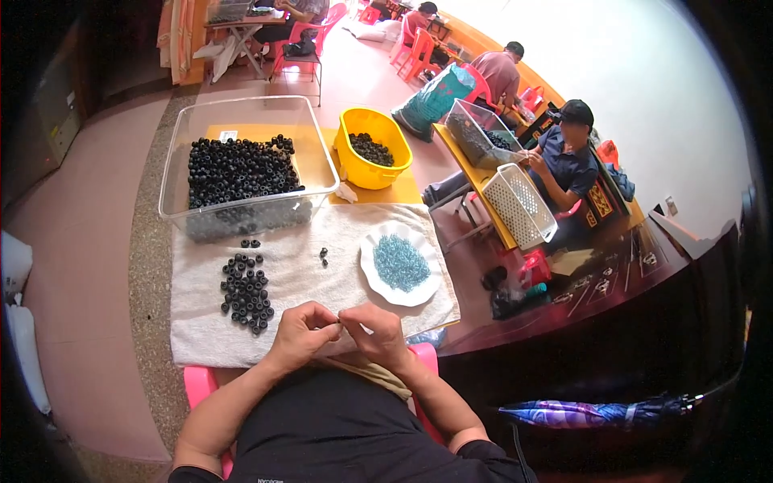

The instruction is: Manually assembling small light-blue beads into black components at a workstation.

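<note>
My left hand (304,335) and my right hand (375,332) meet above the near edge of a pale towel (294,274), fingertips almost touching. Both are closed in a pinch; whatever lies between the fingers is too small to make out. Left of them, small black ring-like parts (248,294) lie loosely spread on the cloth. A pair of the same parts (251,243) sits just beyond, and a few more (324,256) lie mid-cloth. To the right, a white wavy-rimmed plate (369,280) carries a heap of small translucent blue pieces (401,263).
Behind the towel stand a large clear bin (181,133) of black parts and a yellow tub (362,175) of dark parts. At right, a person (564,153) works at another table with a clear bin (483,133) and a white perforated basket (519,205). A folded umbrella (596,413) lies lower right.
</note>
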Available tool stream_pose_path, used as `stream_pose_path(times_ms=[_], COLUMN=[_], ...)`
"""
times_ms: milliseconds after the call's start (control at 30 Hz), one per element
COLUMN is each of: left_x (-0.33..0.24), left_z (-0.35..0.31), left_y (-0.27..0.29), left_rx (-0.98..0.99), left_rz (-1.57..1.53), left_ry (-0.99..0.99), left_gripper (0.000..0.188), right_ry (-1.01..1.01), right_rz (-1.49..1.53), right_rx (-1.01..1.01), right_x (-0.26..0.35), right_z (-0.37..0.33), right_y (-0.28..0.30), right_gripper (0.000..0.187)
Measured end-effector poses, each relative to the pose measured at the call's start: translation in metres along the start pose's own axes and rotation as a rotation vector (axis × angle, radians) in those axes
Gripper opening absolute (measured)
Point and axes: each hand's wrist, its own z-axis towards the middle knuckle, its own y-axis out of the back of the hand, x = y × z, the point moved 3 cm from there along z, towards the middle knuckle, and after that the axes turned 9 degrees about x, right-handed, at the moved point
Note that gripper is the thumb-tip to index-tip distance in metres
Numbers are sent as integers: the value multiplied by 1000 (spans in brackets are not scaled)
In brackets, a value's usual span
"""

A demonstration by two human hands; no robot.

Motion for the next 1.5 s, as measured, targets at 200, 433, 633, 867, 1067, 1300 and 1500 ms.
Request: stream_pose_path(times_ms=[200,433,633,867,1067,1300,1500], left_x=[-9,-4,-2,-5,-11,-10,-10], left_z=[-1,-1,-3,-3,-1,-2,-3], left_y=[-1,0,1,0,-1,-1,-2], left_rx=[-55,-53,-26,23,16,-18,-26], left_rz=[-111,-184,-212,-254,-244,-268,-264], left_ry=[59,42,66,95,94,98,101], left_gripper=[12,15,16,16,16,14,15], right_ry=[175,284,303,282,186,103,55], right_rz=[-288,-426,-418,-373,-301,-260,-190], right_rx=[20,56,28,46,-7,-50,-46], right_x=[18,20,25,20,14,12,9], right_z=[4,2,0,-4,-2,-1,-3], right_y=[1,-2,-6,-7,-4,-6,-7], right_gripper=[33,41,38,40,44,38,34])
